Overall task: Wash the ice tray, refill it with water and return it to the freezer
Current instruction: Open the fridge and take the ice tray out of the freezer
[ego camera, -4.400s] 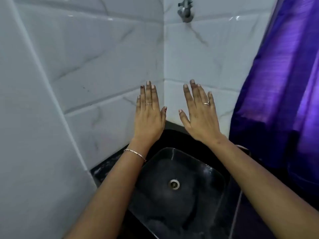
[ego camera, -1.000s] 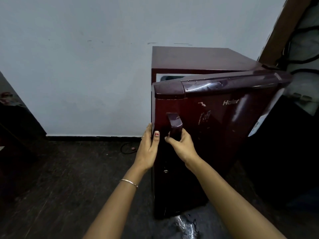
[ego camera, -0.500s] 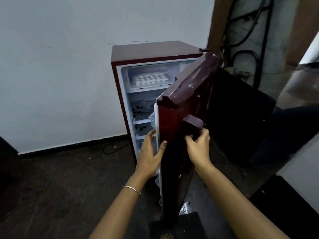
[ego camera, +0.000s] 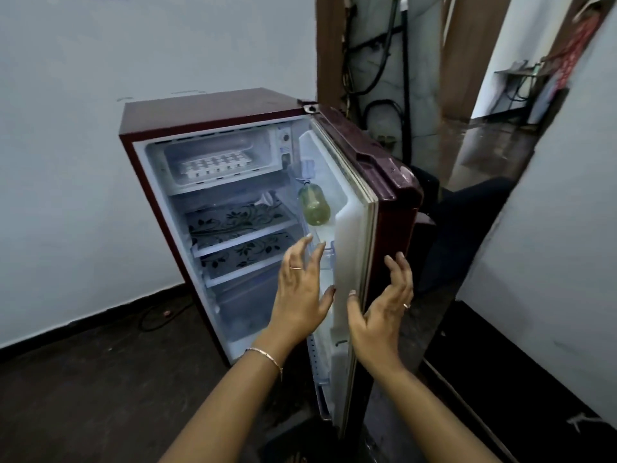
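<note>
White-walled room: one open fridge, one ice tray, two empty hands, left hand and right hand, fingers spread.

Greenish bottle in door rack; black cables, perhaps hoses, behind.

Fridge door stands wide; nothing blocks the freezer compartment mouth holding the ice tray.

One fridge, one ice tray at twelve o'clock, one bottle, two patterned shelves, two hands
</note>
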`<move>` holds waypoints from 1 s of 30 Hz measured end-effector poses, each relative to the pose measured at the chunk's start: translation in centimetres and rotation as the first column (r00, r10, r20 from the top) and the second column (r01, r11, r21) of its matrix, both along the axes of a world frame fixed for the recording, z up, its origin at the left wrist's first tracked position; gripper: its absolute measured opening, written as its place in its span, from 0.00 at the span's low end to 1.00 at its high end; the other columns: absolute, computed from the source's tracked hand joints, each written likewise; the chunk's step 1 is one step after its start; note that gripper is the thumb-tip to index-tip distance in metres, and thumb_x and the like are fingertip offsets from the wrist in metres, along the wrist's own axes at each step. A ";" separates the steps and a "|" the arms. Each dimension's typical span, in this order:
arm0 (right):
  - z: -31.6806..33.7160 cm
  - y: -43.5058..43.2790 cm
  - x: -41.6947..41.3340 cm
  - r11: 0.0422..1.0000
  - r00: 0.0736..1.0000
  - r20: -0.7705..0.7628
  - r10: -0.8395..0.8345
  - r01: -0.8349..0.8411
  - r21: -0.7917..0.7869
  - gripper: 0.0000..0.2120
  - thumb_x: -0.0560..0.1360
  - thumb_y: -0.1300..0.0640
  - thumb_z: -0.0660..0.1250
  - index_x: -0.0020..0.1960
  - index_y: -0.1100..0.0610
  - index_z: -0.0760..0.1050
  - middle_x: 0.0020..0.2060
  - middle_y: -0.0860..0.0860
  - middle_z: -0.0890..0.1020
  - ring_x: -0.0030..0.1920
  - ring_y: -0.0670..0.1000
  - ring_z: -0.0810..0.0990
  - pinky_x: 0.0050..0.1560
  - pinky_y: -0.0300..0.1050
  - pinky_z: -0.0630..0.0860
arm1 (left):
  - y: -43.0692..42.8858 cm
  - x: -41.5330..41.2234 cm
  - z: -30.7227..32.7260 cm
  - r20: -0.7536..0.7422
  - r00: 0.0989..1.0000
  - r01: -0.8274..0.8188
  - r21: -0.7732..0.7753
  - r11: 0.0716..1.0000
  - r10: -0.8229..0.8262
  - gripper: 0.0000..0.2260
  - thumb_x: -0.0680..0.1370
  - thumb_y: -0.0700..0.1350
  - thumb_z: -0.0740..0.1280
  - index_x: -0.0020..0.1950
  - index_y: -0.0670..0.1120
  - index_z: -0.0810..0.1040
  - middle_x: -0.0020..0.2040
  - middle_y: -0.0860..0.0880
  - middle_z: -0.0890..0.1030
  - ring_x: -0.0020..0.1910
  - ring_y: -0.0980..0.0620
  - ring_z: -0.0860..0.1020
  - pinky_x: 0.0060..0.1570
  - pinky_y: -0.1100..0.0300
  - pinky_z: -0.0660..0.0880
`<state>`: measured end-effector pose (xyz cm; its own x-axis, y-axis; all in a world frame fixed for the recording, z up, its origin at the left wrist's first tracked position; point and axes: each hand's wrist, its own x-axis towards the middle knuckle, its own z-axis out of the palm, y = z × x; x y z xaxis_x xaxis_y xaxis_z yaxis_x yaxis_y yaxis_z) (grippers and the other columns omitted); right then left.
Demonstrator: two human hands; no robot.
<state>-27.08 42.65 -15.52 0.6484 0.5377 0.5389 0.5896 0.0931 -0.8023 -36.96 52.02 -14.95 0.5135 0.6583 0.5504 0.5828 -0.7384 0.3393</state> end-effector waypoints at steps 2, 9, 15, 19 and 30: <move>0.0 0.1 1.1 0.999 0.999 0.018 -0.038 0.039 -0.019 0.38 0.70 0.65 0.71 0.73 0.50 0.55 0.74 0.41 0.51 0.76 0.47 0.52 0.71 0.49 0.55 | 0.6 1.7 0.6 -0.113 0.993 0.022 0.042 0.999 -0.017 0.39 0.74 0.50 0.69 0.78 0.43 0.52 0.77 0.44 0.49 0.76 0.44 0.49 0.74 0.50 0.51; 0.4 -0.4 5.7 0.968 0.966 0.188 -0.179 0.207 -0.142 0.45 0.69 0.62 0.71 0.78 0.54 0.48 0.78 0.50 0.43 0.78 0.53 0.45 0.75 0.57 0.52 | 2.3 6.4 2.4 -0.445 0.887 0.151 0.026 0.988 -0.124 0.34 0.79 0.52 0.63 0.79 0.47 0.49 0.79 0.49 0.51 0.78 0.49 0.44 0.74 0.43 0.43; 0.0 0.3 8.9 0.866 0.874 0.482 -0.063 0.288 -0.410 0.46 0.71 0.55 0.70 0.80 0.55 0.45 0.78 0.52 0.37 0.78 0.54 0.37 0.75 0.62 0.39 | 3.0 9.4 3.2 -0.541 0.821 0.262 0.078 0.962 -0.180 0.35 0.79 0.51 0.64 0.80 0.46 0.48 0.80 0.50 0.51 0.78 0.51 0.48 0.73 0.39 0.47; -0.2 0.4 11.2 0.804 0.883 0.468 -0.023 0.295 -0.516 0.48 0.72 0.54 0.70 0.79 0.53 0.40 0.78 0.51 0.35 0.77 0.52 0.35 0.74 0.63 0.37 | 2.9 11.3 3.4 -0.592 0.780 0.307 0.076 0.949 -0.205 0.38 0.78 0.49 0.65 0.79 0.46 0.44 0.80 0.50 0.48 0.78 0.50 0.47 0.73 0.39 0.48; 1.0 0.6 13.3 0.808 0.907 0.419 -0.051 0.284 -0.516 0.43 0.71 0.60 0.68 0.79 0.55 0.47 0.78 0.51 0.39 0.78 0.53 0.38 0.77 0.56 0.47 | 3.3 14.0 3.7 -0.631 0.748 0.349 0.112 0.931 -0.204 0.39 0.79 0.52 0.64 0.79 0.47 0.41 0.79 0.44 0.39 0.78 0.45 0.42 0.75 0.42 0.45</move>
